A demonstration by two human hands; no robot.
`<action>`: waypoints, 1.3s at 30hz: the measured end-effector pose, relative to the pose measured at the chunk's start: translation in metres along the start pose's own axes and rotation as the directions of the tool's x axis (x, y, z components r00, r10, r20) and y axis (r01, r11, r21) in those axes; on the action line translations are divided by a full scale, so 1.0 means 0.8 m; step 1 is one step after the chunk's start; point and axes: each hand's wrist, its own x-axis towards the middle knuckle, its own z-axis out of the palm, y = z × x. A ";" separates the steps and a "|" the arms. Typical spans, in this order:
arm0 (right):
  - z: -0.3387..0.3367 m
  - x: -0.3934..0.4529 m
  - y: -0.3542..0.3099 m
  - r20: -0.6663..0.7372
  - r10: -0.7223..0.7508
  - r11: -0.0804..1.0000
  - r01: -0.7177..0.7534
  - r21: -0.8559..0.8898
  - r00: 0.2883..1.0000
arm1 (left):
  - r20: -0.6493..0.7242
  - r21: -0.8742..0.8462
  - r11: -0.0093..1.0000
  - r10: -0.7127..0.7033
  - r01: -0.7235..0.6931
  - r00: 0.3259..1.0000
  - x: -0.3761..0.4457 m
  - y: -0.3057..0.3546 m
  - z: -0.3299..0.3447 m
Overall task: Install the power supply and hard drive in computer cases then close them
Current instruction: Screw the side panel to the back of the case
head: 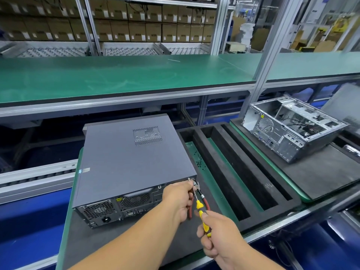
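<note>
Closing step on near grey case [134, 162], lid on, lying on dark foam mat [93, 240]. Left hand [180, 199] grips red-handled pliers [196, 193] at rear top corner (screw itself too small to see). Right hand [216, 236] clamps yellow screwdriver [202, 217], tip at same corner. Next: likely drive screw home, keeping tip seated. Second case [292, 129] open, well apart at right.
</note>
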 end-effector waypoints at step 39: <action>-0.024 -0.003 0.002 -0.078 -0.167 0.978 0.155 -0.140 0.983 | 0.009 -0.183 0.980 -0.077 0.078 0.997 -0.003 -0.010 0.010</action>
